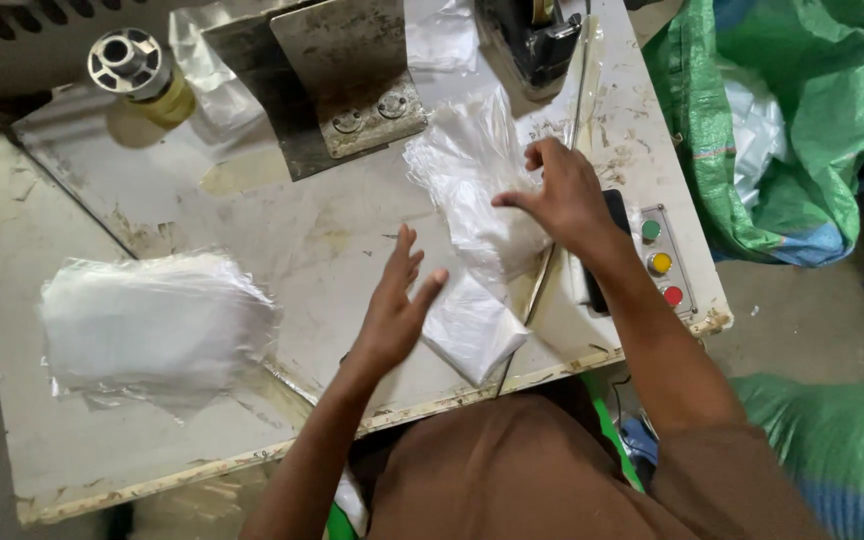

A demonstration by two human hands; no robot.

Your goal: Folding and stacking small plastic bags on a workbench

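Note:
My right hand rests fingers-down on a crumpled pile of clear plastic bags at the right of a worn white worktable. My left hand hovers open over the table, fingers spread, just left of a small folded white plastic packet near the front edge. It holds nothing. A thin wire or blade runs from the back of the table toward the front, passing under my right hand.
A stack of flat clear bags lies at the left. A metal press plate and a spool stand at the back. A panel with green, yellow and red buttons sits at the right edge. Green woven sacks stand on the floor.

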